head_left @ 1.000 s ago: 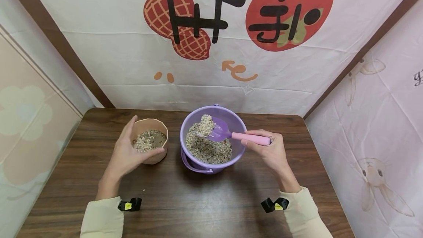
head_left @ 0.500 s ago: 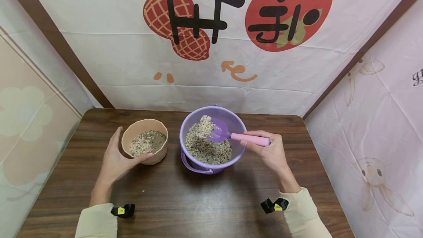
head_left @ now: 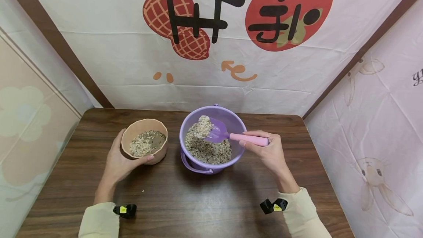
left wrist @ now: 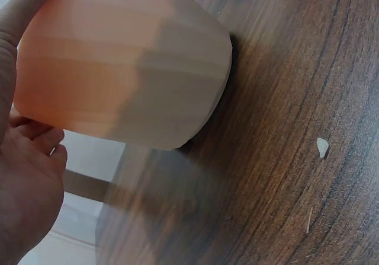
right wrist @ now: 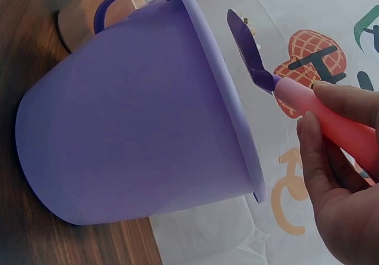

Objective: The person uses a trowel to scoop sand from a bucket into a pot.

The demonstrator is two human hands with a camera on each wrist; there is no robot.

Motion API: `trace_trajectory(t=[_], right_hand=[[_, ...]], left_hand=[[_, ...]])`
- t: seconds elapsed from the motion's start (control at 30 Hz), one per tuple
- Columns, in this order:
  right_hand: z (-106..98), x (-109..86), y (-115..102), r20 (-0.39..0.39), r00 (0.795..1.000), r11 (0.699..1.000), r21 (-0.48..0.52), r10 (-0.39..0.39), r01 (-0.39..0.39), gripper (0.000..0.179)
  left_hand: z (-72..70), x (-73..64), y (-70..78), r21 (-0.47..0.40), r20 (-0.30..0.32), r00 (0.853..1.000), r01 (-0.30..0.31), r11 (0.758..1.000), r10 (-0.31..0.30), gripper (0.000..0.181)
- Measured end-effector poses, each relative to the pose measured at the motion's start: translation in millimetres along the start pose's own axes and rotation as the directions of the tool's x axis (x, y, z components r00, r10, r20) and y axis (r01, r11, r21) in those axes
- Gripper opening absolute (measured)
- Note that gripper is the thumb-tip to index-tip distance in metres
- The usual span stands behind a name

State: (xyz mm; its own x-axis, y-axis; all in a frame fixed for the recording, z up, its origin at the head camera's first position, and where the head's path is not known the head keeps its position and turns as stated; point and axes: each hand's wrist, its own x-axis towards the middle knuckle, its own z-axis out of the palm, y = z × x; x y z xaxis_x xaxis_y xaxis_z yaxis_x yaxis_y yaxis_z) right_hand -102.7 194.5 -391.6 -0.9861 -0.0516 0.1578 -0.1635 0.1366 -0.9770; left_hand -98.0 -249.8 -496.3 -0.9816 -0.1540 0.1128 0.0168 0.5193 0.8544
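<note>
My right hand [head_left: 269, 153] grips the pink handle of a purple toy shovel [head_left: 218, 132] between thumb and fingers. A heap of pale gravel [head_left: 205, 126] lies on its blade. The blade is over a purple bucket [head_left: 238, 122] partly filled with mixed gravel; the right wrist view shows the shovel [right wrist: 251, 54] raised above the rim. To the left stands a peach faceted pot [head_left: 160, 153] with gravel and a darker, smooth patch inside. My left hand [head_left: 117, 162] holds this pot, thumb across its front and fingers on its left side, partly hidden.
Both containers stand on a dark wood-grain table [head_left: 211, 208], the pot left of the bucket. The bucket's handle [head_left: 193, 168] hangs down in front. A small white chip [left wrist: 322, 147] lies on the tabletop. Printed cloth walls [head_left: 205, 94] enclose the back and sides.
My left hand first drew back to the left from the pot's rim, then came in against its side. The loaded shovel has drifted slightly left over the bucket.
</note>
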Motion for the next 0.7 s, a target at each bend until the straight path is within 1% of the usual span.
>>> trace_trajectory(t=[0.17, 0.3, 0.53, 0.7], right_hand=[[8, 1.6, -2, 0.013, 1.0, 1.0, 0.001, -0.018, 0.018, 0.031], [20, 2.9, -4, 0.022, 1.0, 1.0, 0.012, -0.022, 0.022, 0.031], [54, 5.7, -13, 0.073, 0.997, 0.996, 0.088, -0.007, 0.0, 0.029], [79, 8.1, -19, 0.096, 0.995, 0.994, 0.107, 0.003, -0.013, 0.027]], left_hand=[[1.2, 0.5, -2.5, -0.009, -0.013, 1.0, -0.003, 1.0, 0.003, 0.13], [1.9, 0.7, -3.6, -0.016, -0.018, 1.0, -0.007, 1.0, 0.007, 0.129], [1.5, 0.4, -4.8, -0.009, -0.015, 1.0, 0.005, 1.0, -0.005, 0.13], [1.0, 0.4, -3.6, -0.002, -0.007, 1.0, 0.014, 1.0, -0.014, 0.13]])
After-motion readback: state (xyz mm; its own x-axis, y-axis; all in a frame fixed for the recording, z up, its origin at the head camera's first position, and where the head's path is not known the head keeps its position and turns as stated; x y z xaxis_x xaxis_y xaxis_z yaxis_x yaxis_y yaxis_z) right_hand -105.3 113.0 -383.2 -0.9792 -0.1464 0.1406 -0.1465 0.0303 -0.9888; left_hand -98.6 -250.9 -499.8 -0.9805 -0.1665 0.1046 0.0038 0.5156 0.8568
